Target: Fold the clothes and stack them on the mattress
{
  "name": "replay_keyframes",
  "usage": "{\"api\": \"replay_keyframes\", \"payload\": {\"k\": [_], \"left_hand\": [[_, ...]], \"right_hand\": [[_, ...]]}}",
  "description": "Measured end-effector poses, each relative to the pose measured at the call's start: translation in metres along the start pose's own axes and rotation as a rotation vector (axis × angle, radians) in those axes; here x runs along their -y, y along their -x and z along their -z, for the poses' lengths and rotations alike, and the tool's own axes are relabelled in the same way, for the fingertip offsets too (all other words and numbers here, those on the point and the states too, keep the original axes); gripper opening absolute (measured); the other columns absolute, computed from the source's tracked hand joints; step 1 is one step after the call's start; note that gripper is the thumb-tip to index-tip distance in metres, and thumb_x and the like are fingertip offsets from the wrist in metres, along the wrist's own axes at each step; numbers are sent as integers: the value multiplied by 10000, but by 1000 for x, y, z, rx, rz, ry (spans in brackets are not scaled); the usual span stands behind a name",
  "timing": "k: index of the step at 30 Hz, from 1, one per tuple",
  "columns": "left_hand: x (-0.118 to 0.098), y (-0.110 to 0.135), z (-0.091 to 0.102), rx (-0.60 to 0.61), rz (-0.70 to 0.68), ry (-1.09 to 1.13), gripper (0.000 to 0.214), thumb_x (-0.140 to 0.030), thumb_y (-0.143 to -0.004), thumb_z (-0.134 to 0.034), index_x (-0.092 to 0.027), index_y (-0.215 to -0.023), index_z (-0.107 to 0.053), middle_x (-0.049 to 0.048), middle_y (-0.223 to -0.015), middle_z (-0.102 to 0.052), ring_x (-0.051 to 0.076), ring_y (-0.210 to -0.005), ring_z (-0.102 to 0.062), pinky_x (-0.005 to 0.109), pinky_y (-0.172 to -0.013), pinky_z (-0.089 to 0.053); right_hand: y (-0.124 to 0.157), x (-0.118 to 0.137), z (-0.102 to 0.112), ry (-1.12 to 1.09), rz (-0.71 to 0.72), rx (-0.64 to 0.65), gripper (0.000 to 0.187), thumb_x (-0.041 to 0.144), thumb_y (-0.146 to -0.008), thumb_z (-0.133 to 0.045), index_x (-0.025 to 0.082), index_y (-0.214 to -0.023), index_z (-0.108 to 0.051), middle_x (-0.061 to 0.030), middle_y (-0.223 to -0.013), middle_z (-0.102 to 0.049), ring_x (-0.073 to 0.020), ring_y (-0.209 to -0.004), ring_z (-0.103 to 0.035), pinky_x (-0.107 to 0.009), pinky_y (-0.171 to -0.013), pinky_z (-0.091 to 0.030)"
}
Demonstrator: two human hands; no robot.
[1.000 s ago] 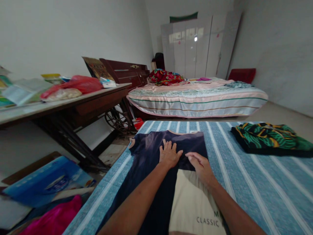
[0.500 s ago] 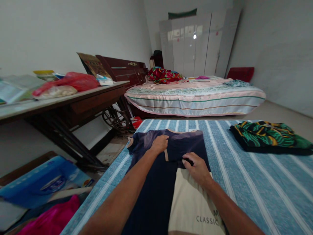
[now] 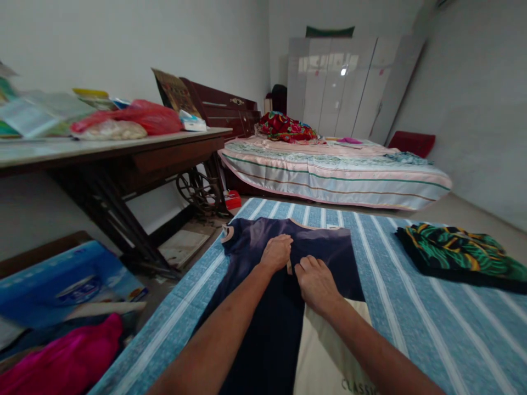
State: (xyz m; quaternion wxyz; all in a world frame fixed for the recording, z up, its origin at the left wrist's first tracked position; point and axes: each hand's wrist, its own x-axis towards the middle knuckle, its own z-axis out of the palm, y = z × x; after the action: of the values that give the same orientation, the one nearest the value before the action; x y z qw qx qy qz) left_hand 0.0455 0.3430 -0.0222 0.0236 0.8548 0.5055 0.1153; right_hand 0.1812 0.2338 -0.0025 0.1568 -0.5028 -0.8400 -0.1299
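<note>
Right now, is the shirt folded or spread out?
Partly folded: the shirt has a sleeve out at left, but a straight, sleeveless right edge.

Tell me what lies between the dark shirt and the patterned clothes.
The head view shows only bare striped blue cloth between the dark shirt and the patterned clothes.

The shirt (image 3: pixel 272 323) is navy with a cream panel (image 3: pixel 323 351), the sheet (image 3: pixel 448 343) blue with white stripes.
</note>
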Motion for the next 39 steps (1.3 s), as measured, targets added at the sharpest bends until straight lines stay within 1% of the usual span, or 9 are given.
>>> {"api": "replay_keyframes", "payload": {"k": [5,11,13,17,19,21,25,31,39], "left_hand": [[-3,2,3,6,17,18,369,-239,-903,-351,-175,-1182,-584,59,-1327,-533,139,-1268,-423,284,-1093,-270],[-5,2,7,90,30,31,518,-464,-875,-406,-148,-1273,-508,109,-1394,-453,208,-1312,-368,365,-1099,-259],[-6,3,11,149,36,31,575,-497,-858,-415,-164,-1326,-448,112,-1440,-386,240,-1348,-304,437,-1099,-241],[-14,0,29,355,65,8,653,-539,-831,-426,-208,-1387,-339,106,-1512,-230,277,-1393,-172,544,-1080,-201],[-21,-5,37,396,75,-16,643,-527,-795,-492,-203,-1343,-401,125,-1495,-273,297,-1372,-235,542,-1059,-246],[-30,-11,42,359,87,-44,564,-478,-796,-510,-174,-1270,-479,151,-1457,-342,308,-1343,-296,532,-1052,-260],[-47,-18,30,256,77,-49,553,-466,-874,-375,-132,-1312,-423,147,-1501,-248,270,-1392,-171,482,-1106,-172],[-48,-13,-1,291,47,20,763,-655,-851,-215,-152,-1424,-256,127,-1531,-142,279,-1411,-61,559,-1107,-53],[-48,-8,-1,281,29,-5,842,-703,-825,-178,-132,-1440,-240,127,-1530,-136,289,-1411,-46,578,-1104,-28]], "right_hand": [[2,-8,-6,-37,28,-61,157,52,-782,-518,163,-784,-629,-71,-785,-578,-196,-769,-496,-322,-692,-357],[17,-11,-10,-80,71,-45,181,22,-759,-523,178,-736,-610,-50,-760,-564,-189,-769,-492,-307,-679,-344],[18,-8,-11,-80,73,-63,178,17,-755,-530,172,-749,-617,-54,-763,-564,-196,-776,-491,-313,-682,-344],[19,-5,-14,-74,86,-92,179,16,-769,-529,165,-762,-626,-61,-762,-561,-197,-768,-483,-316,-688,-345],[19,-5,-14,-66,89,-95,173,18,-769,-536,165,-767,-628,-62,-765,-561,-198,-763,-480,-318,-684,-344],[20,-4,-14,-62,83,-103,167,19,-764,-546,166,-764,-626,-62,-766,-562,-202,-760,-479,-321,-677,-343],[23,-3,-17,-81,82,-141,171,15,-766,-539,166,-761,-618,-62,-757,-555,-207,-756,-476,-325,-667,-342],[28,-5,-21,-109,106,-225,189,34,-814,-475,161,-772,-610,-73,-780,-547,-210,-780,-478,-330,-698,-353],[29,-4,-20,-142,140,-250,204,42,-823,-454,158,-737,-598,-68,-753,-542,-203,-761,-474,-326,-694,-353]]}}
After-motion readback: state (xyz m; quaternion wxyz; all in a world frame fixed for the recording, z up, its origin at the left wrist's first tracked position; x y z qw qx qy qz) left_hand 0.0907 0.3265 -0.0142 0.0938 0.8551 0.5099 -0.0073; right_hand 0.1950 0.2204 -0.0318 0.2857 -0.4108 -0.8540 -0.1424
